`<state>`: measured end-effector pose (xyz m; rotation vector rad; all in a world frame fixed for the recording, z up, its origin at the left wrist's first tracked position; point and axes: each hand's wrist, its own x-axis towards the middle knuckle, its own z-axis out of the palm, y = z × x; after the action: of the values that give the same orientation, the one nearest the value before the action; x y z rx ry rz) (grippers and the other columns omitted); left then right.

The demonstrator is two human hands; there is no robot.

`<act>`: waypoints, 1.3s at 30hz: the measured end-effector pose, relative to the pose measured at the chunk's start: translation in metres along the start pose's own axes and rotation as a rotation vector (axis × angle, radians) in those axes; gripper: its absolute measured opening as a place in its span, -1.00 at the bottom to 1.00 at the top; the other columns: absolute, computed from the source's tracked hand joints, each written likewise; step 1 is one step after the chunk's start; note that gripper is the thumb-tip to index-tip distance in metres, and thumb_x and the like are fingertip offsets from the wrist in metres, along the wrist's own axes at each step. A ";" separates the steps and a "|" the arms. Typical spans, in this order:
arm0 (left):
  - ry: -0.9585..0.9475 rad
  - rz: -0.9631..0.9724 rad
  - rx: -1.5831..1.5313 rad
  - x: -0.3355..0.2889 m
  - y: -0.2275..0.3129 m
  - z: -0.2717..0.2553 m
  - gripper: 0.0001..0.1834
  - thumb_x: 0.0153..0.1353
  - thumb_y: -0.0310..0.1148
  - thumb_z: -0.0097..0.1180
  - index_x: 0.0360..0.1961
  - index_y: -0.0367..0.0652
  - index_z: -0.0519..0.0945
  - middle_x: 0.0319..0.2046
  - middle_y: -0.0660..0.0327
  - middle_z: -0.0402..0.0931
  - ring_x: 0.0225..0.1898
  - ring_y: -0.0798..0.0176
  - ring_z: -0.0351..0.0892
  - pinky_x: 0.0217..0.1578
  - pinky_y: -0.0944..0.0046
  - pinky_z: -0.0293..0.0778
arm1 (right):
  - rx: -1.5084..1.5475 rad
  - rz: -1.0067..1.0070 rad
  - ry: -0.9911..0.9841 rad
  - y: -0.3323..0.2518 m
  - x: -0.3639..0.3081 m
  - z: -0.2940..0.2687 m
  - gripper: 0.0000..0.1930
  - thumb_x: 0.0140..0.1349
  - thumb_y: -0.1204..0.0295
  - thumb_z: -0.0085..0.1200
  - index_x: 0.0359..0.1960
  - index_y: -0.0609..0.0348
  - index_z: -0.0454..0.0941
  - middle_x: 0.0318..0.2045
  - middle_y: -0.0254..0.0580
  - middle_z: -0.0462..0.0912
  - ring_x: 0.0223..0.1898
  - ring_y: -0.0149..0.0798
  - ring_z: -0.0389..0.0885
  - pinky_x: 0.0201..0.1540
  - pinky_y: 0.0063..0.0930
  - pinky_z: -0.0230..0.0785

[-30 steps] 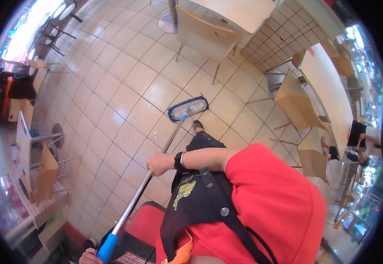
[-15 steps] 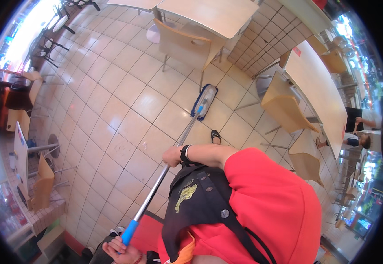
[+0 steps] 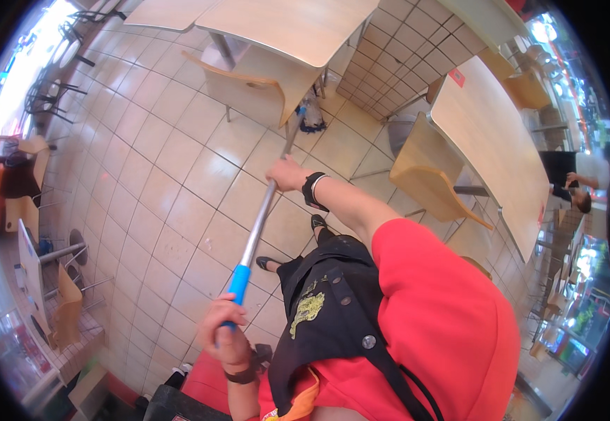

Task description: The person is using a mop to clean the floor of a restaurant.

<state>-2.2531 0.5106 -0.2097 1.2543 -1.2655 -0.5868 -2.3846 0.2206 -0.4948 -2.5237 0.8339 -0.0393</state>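
A flat mop with a long metal pole [image 3: 256, 235] slants across the floor in front of me. My left hand [image 3: 224, 330] is closed round the blue grip [image 3: 239, 282] at its near end. Farther up, my right hand [image 3: 287, 173] wraps round the pole, a black band on its wrist. The mop head [image 3: 313, 116], grey-white with a dark blue edge, lies on the tiles beside a wooden chair [image 3: 249, 91]. Part of it is hidden by that chair and the pole.
A long table [image 3: 284, 24] stands ahead, with a low tiled wall [image 3: 389, 49] to its right. On the right are another table [image 3: 487, 154] and wooden chairs [image 3: 438, 182]. A small table [image 3: 28, 266] is at left. A person [image 3: 578, 179] is at far right.
Both hands have moved forward with the mop. Its head has slid away from me, slightly left, in beside the chair. My body has stepped forward, and both shoes now show.
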 end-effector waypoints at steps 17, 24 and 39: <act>-0.141 -0.040 -0.230 0.203 0.128 0.008 -0.51 0.46 -0.26 -0.35 0.21 -0.42 0.35 -0.75 0.36 0.22 -0.69 0.42 0.25 -0.37 0.26 0.35 | 0.602 0.143 0.099 -0.046 -0.093 -0.092 -0.82 -0.12 0.29 0.22 -0.60 0.05 0.50 -0.61 -0.04 0.56 -0.44 0.14 0.56 -0.39 -0.07 0.39; -0.137 0.121 -0.258 0.167 0.169 0.003 -0.65 0.42 -0.34 -0.23 0.07 -0.35 0.42 -0.75 0.33 0.28 -0.71 0.38 0.32 -0.41 0.21 0.38 | 0.495 0.023 -0.156 -0.062 -0.107 -0.158 -0.74 -0.04 0.16 0.31 -0.40 -0.01 0.59 -0.43 -0.04 0.64 -0.28 0.03 0.62 -0.23 -0.17 0.45; 0.193 -0.050 -0.461 0.178 0.027 -0.092 -0.81 0.36 -0.42 -0.10 -0.20 -0.33 0.51 -0.84 0.28 0.30 -0.78 0.34 0.33 -0.50 0.20 0.40 | 0.215 0.196 0.277 0.036 0.156 -0.198 -0.31 -0.04 0.29 0.31 0.20 0.19 0.41 0.14 0.08 0.49 0.18 0.04 0.46 0.20 -0.22 0.35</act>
<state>-2.1272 0.3946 -0.1033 0.9317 -0.8763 -0.7270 -2.3121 0.0211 -0.3550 -2.2544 1.1184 -0.4000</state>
